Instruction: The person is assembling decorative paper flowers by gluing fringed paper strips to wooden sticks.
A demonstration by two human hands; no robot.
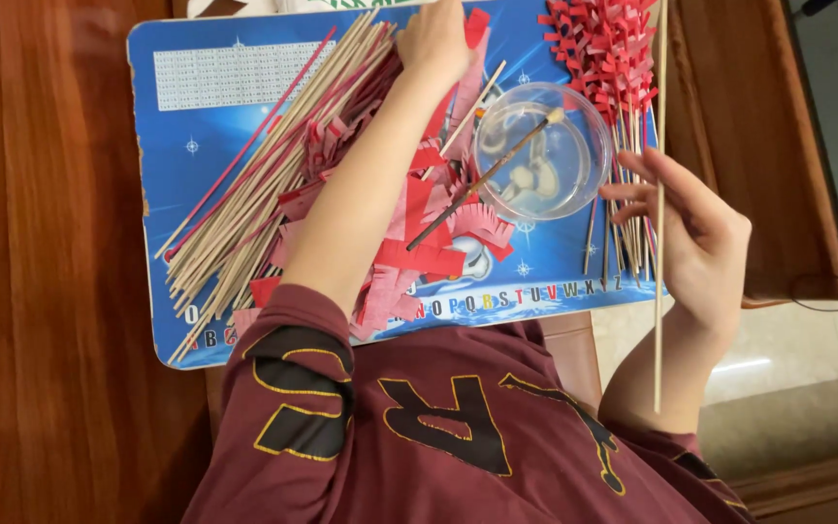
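**Thin stick held upright in the frame beside a craft mat**

I am watching the right hand (695, 238) pinching a thin wooden stick (660, 204) between thumb and fingertips; the fingers are closing on it roughly midway along its length. The stick's long axis is running almost straight up and down the picture, one end pointing toward the far edge of the blue alphabet mat (201, 146), the other toward the maroon sleeve near the body. It is lying just right of the clear glass bowl (579, 131), across which a paintbrush (482, 180) is resting diagonally. The left hand (434, 39) is reaching to the far side of the mat, its fingers curling down onto fringed red paper strips (419, 257); whether they are gripping one I cannot tell. A bundle of bare sticks (264, 184) is slanting across the mat's left part, and finished red-fringed sticks (608, 49) are lying beyond the bowl.
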